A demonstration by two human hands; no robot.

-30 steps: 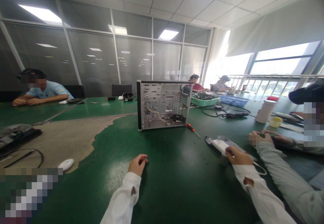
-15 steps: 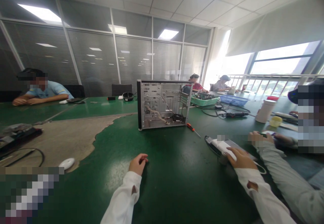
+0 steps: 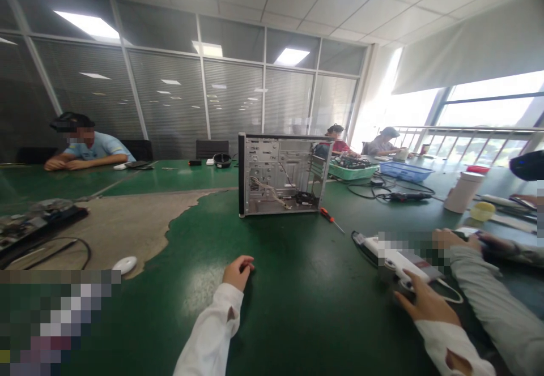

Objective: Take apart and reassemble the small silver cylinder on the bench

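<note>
On the green table, my left hand [image 3: 238,273] lies on its side, fingers loosely curled, a small gap beside the thumb and nothing held. My right hand [image 3: 429,299] is at the right, its thumb and forefinger spread beside a dark rounded object [image 3: 389,272]. Whether it touches that object I cannot tell. Just beyond lies a white, flat device [image 3: 395,254] with a cable, partly blurred out. An opened computer case [image 3: 283,175] stands upright ahead, wires and metal bays showing. At its right foot is a screwdriver [image 3: 326,214] with an orange-and-black handle.
A neighbour's grey sleeve [image 3: 480,280] lies close to my right hand. Beyond are a white bottle [image 3: 464,192], a green basket [image 3: 355,171] of parts, a blue basket [image 3: 406,171] and black cables. A white disc [image 3: 125,265] sits left, by the bare brown patch [image 3: 127,214].
My right hand has come off the white device and drawn back toward me, fingers spreading. The view has swung slightly left. My left hand rests much as before.
</note>
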